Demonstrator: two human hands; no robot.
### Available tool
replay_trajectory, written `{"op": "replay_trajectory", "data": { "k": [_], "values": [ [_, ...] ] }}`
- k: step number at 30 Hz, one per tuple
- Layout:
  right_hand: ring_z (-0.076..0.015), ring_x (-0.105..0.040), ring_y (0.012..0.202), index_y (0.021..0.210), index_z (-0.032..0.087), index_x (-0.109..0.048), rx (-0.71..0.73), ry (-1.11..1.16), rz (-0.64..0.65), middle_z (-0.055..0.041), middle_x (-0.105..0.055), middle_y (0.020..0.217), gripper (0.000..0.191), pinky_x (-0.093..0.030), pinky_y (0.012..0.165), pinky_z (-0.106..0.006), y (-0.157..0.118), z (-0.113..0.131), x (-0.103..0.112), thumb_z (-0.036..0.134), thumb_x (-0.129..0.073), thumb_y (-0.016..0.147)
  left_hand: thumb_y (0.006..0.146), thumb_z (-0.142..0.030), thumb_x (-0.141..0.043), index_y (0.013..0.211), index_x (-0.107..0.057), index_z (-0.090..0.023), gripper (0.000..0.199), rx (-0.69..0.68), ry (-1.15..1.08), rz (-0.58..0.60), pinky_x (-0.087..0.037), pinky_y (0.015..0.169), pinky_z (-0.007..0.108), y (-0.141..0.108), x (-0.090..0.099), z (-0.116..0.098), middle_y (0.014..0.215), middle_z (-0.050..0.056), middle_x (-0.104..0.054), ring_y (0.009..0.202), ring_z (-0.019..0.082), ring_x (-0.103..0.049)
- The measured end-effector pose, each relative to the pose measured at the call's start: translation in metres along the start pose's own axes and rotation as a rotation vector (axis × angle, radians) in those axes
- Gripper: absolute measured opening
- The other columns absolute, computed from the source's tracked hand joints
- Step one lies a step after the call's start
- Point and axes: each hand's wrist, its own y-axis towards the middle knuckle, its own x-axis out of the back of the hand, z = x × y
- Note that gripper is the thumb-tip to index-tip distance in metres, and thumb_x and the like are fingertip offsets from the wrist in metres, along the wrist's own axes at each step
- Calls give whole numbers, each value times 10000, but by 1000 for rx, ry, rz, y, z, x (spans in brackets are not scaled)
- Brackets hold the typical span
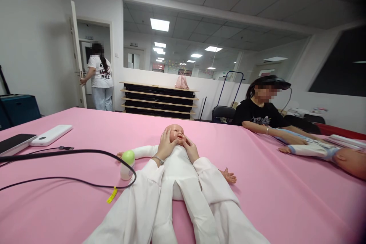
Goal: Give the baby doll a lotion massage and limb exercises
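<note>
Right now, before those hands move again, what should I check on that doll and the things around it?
Both hands on the head: ok. The left hand cups one side of the baby doll, and the right hand rests at the other cheek.
Doll lying on its back: ok. It lies face up on the pink table cover.
Green-capped bottle beside the doll: ok. It stands next to the doll's outstretched arm.
Black cable away from the hands: ok. It loops past the bottle.
Doll's white garment fastened: cannot tell. The person's white sleeves hide most of it.
</note>
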Motion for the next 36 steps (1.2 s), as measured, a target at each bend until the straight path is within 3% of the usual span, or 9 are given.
{"op": "replay_trajectory", "data": {
  "k": [6, 12, 21, 26, 30, 36],
  "values": [
    [-270, -526, 1144, 1098, 180, -632, 2, -34, 12, -80, -610, 1181, 627, -366, 1027, -418, -2, 3, 0, 484, -736, 559, 757, -427, -551, 1356, -316, -178, 690, 14, -10, -12, -153, 1119, 376, 0, 0, -1, 1460, 104, -277, 1364, 226, -192],
    [-259, -486, 1193, 1090, 176, -636, 25, 23, 4, -81, -569, 1236, 625, -370, 1023, -415, 3, -4, 1, 589, -642, 620, 879, -433, -324, 1338, -353, -171, 529, -1, -8, -3, -130, 1124, 367, 2, 0, 2, 1459, 94, -287, 1363, 195, -197],
    [-278, -526, 1145, 1131, 167, -615, -28, 7, 20, -83, -597, 1195, 701, -374, 1024, -419, -4, 6, -2, 467, -763, 515, 718, -442, -604, 1354, -322, -189, 740, 5, -35, -22, -166, 1115, 382, -1, 0, -1, 1453, 100, -285, 1363, 235, -190],
    [-269, -476, 1200, 1108, 149, -633, 20, -6, -4, -100, -568, 1230, 667, -336, 1052, -399, 1, -2, 2, 538, -704, 570, 783, -389, -521, 1354, -323, -155, 648, -3, 3, -14, -154, 1120, 366, 1, 0, 0, 1457, 112, -281, 1361, 217, -198],
    [-280, -484, 1192, 1102, 165, -638, 3, 38, -7, -96, -556, 1244, 658, -378, 1014, -441, 4, -7, 2, 604, -640, 612, 861, -402, -375, 1334, -357, -167, 529, -7, 8, -16, -145, 1122, 378, 2, -1, 2, 1455, 103, -295, 1361, 206, -204],
    [-277, -503, 1171, 1106, 169, -637, 15, 6, 21, -83, -595, 1198, 650, -354, 1039, -423, -1, 3, 0, 528, -720, 570, 758, -438, -560, 1355, -324, -166, 697, 7, -13, -10, -154, 1120, 370, 0, 0, -1, 1457, 113, -277, 1363, 230, -193]
  ]
}}
